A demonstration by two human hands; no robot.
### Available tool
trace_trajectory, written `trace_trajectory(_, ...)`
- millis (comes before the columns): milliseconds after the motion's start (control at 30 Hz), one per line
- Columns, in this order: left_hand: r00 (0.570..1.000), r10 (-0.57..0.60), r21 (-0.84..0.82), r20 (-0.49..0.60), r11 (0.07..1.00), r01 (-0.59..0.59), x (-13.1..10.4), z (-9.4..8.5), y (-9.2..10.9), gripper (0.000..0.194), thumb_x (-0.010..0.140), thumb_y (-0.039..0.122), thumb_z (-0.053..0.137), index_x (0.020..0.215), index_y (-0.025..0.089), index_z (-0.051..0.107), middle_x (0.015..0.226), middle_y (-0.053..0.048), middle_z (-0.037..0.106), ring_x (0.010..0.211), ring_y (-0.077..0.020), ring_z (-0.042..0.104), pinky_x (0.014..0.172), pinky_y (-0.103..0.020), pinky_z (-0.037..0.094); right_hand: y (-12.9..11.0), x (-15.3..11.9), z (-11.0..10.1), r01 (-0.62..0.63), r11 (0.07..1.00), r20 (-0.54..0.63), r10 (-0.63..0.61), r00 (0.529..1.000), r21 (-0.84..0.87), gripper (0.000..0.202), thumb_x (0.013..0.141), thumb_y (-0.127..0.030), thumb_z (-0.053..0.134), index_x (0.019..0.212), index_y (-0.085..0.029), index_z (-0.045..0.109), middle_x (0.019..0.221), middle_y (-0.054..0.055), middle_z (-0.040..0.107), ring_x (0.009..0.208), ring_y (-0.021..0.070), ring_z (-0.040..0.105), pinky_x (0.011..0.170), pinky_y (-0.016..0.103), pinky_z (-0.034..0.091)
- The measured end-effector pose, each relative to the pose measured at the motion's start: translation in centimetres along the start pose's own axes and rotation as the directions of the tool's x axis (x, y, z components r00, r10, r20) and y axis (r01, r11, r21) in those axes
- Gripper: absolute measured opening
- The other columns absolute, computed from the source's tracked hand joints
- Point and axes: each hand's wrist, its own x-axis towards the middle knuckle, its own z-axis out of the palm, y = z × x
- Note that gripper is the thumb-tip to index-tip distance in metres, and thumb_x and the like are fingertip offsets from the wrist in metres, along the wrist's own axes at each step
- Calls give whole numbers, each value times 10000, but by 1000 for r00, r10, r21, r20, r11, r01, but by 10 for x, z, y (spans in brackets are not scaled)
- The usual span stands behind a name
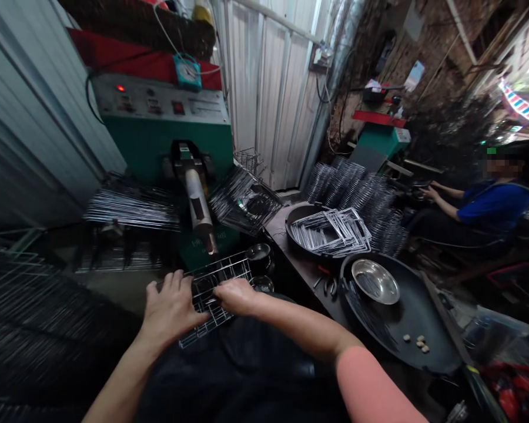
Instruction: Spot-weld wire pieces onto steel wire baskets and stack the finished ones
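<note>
A wire rack [229, 267] of thin metal rods lies tilted in front of me, just below the electrode arm of a green welding machine [167, 138]. My left hand [171, 302] grips its left side, fingers over the top and thumb along the near rods. Over the middle of the rack, my right hand [235, 295] is closed with the fingers curled under; what they pinch is hidden. The worn rod-shaped electrode [198, 202] points down toward the rack's far edge. Two small metal bowls [258, 252] stand just beyond the rack's right end.
Wire racks are stacked left [132, 208] and right of the machine. On the right bench, a black pan [291, 226] holds bent wire frames [335, 229]. Another large pan [423, 320] carries a steel bowl [375, 282]; pliers [330, 288] lie beside it. A person [494, 202] sits far right.
</note>
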Motion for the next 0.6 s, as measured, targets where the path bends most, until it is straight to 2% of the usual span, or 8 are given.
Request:
trace_trajectory(100, 1000, 1, -5, 15, 1000, -1, 3, 3, -5, 784, 649, 501, 612, 1272, 27, 568, 1420, -312, 498, 1329, -420, 451, 1067, -589, 353, 7, -6, -1, 118, 993, 11, -119, 993, 20, 164, 946, -225, 566, 1003, -186, 714, 1045, 68, 745, 925, 193, 700, 703, 258, 516)
trace_trajectory(200, 999, -6, -7, 32, 1000, 6, 9, 6, -9, 773, 659, 489, 592, 1285, 36, 558, 1430, -294, 501, 1345, -389, 451, 1065, -545, 363, 13, -8, -6, 193, 981, 12, -193, 981, 3, 201, 935, -296, 612, 1083, -190, 699, 1072, 69, 722, 925, 187, 692, 693, 248, 519)
trace_trajectory(333, 1000, -7, -28, 8, 1000, 8, 19, 11, -13, 766, 640, 493, 608, 1273, 64, 570, 1428, -283, 511, 1352, -386, 447, 1059, -529, 367, 18, -4, -8, 198, 978, 15, -197, 980, -60, 257, 905, -226, 623, 1154, -187, 678, 1117, 69, 716, 948, 209, 694, 661, 269, 513)
trace_trajectory(600, 1000, 18, -78, -19, 997, -20, 36, 12, -19, 762, 626, 491, 632, 1250, 57, 584, 1405, -276, 528, 1323, -398, 473, 1049, -535, 386, 29, 6, -4, 169, 985, -69, -172, 983, -36, 195, 916, -200, 580, 1078, -203, 689, 1093, 66, 728, 926, 222, 698, 618, 304, 480)
